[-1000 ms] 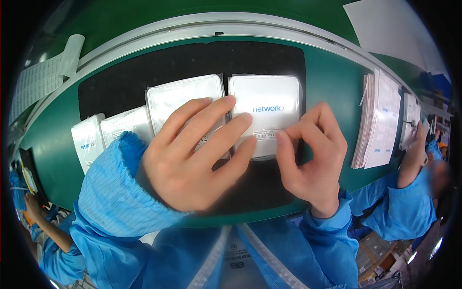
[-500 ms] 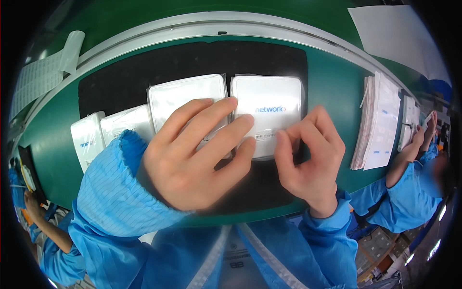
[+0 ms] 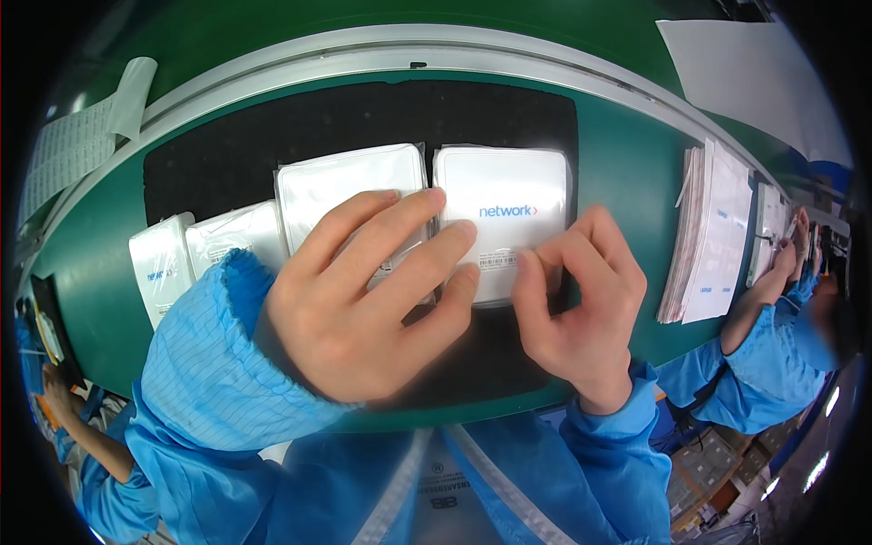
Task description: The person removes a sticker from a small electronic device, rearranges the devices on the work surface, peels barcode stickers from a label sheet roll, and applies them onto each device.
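Observation:
A white plastic-wrapped box (image 3: 504, 182), printed "network" with a barcode label below, lies on the black mat (image 3: 509, 104). My left hand (image 3: 363, 291) is spread open, its fingertips on that box's left edge. Under its palm and fingers is a second wrapped white box (image 3: 354, 173), partly hidden. My right hand (image 3: 590, 304) is closed in a pinch at the printed box's lower right corner. Whatever lies between thumb and forefinger there is too small to make out. Two more wrapped boxes, an end one (image 3: 163, 263) and its neighbour (image 3: 232, 232), lie left of my hands.
On the right of the green table (image 3: 627, 163) stands a stack of folded white printed sheets (image 3: 713, 232). A metal rail (image 3: 363, 44) runs along the back. Paper sheets (image 3: 68, 150) lie at far left. Co-workers in blue sleeves (image 3: 745, 372) sit at both sides.
The view has shifted very slightly. Both hands hold nearly the same pose over the boxes, and the boxes have not visibly moved.

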The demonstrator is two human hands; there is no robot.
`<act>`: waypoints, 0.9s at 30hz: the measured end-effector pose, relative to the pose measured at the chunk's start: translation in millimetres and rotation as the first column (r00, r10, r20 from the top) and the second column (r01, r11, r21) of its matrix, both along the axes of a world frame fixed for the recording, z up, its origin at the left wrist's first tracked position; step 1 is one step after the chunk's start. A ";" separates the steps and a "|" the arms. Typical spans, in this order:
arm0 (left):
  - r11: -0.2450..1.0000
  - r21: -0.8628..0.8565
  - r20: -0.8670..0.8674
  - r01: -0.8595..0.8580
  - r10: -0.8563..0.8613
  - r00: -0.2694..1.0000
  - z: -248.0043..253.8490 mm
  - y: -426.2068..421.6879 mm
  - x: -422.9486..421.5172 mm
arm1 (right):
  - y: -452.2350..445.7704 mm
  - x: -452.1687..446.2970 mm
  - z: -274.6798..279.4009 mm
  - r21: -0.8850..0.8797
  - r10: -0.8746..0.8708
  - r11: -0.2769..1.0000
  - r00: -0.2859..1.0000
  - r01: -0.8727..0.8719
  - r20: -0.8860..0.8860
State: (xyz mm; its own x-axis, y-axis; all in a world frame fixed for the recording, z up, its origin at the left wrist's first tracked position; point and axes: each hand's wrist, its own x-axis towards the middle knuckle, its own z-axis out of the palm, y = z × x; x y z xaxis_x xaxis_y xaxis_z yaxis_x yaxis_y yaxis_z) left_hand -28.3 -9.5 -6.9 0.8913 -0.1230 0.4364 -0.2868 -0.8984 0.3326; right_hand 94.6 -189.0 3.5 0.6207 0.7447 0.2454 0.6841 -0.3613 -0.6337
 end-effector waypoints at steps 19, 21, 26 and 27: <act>0.999 -0.029 -0.050 -0.019 0.017 0.999 2.2 -1.2 -0.8 | -1.2 -0.7 0.6 -0.022 -0.032 0.999 0.998 0.031 -0.051; 1.000 -0.009 -0.033 -0.005 0.005 0.999 1.4 -0.3 -0.3 | -1.4 -0.3 0.5 -0.023 -0.034 0.999 0.998 0.033 -0.051; 1.000 0.001 -0.028 0.001 -0.001 1.000 1.0 0.4 -0.3 | -3.1 1.1 -1.5 -0.006 -0.035 0.999 0.998 0.034 -0.053; 1.000 0.007 -0.025 0.002 -0.002 1.000 1.0 0.4 -0.3 | -4.1 2.2 -1.5 -0.004 -0.031 1.000 0.996 0.030 -0.080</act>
